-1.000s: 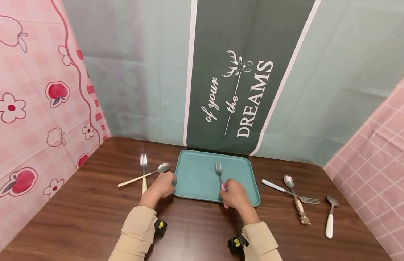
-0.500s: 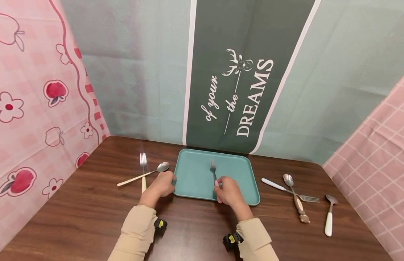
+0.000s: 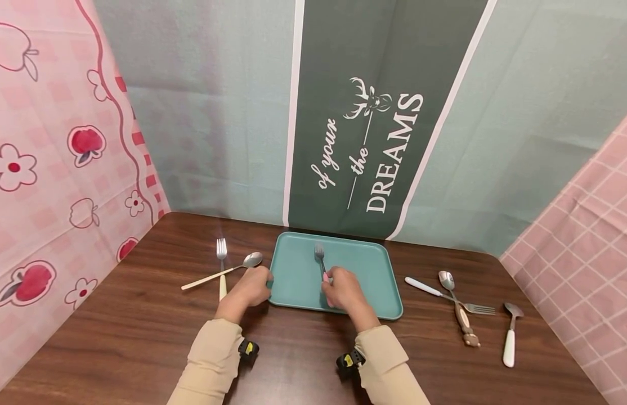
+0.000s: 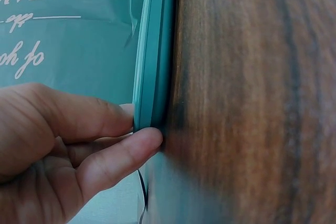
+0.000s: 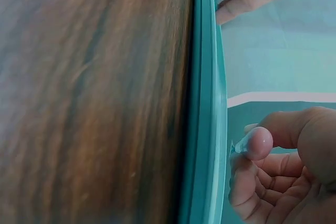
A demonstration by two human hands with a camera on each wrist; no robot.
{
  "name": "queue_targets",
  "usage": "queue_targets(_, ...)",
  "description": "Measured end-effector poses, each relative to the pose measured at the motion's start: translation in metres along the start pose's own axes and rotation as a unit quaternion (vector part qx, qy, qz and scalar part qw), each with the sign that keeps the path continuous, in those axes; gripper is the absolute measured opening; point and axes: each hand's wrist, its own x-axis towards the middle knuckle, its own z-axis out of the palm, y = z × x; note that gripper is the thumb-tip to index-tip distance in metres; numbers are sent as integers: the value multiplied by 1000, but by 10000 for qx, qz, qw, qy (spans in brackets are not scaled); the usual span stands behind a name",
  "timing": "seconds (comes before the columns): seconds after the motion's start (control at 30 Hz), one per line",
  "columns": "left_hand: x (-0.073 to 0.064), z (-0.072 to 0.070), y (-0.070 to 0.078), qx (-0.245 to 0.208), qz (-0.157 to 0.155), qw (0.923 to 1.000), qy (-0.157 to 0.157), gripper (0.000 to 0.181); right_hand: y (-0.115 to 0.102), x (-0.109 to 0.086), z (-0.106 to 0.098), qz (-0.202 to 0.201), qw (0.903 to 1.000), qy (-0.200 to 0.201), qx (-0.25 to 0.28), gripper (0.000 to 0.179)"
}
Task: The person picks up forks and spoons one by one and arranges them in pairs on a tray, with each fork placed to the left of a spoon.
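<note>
A teal rectangular tray [image 3: 364, 267] lies on the table near the back. My left hand [image 3: 252, 287] pinches its left front corner, thumb and finger around the rim [image 4: 152, 72] in the left wrist view. My right hand [image 3: 344, 289] holds a fork [image 3: 319, 253] by its pink handle, with the metal tines pointing to the back over the tray's left half. The right wrist view shows the rounded handle end [image 5: 259, 144] between thumb and fingers, beside the tray's front wall [image 5: 205, 108]. Whether the tines touch the tray, I cannot tell.
Left of the tray, a cream-handled spoon [image 3: 207, 279] crosses a cream-handled fork [image 3: 222, 264]. To the right, a white-handled fork [image 3: 424, 286] crosses a brown-handled spoon [image 3: 464, 320]; another white-handled spoon [image 3: 509, 346] lies farther right. Fabric [image 3: 217, 140] hangs behind.
My right hand has moved left over the tray with the fork, from its right half towards the left. The left hand stays at the tray's corner.
</note>
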Motion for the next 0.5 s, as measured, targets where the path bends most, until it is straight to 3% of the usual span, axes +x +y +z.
queue_targets(0.5,1,0,0,-76,-111,9999,-73,36,-23,13,10,-49,9986,-455,-283,8)
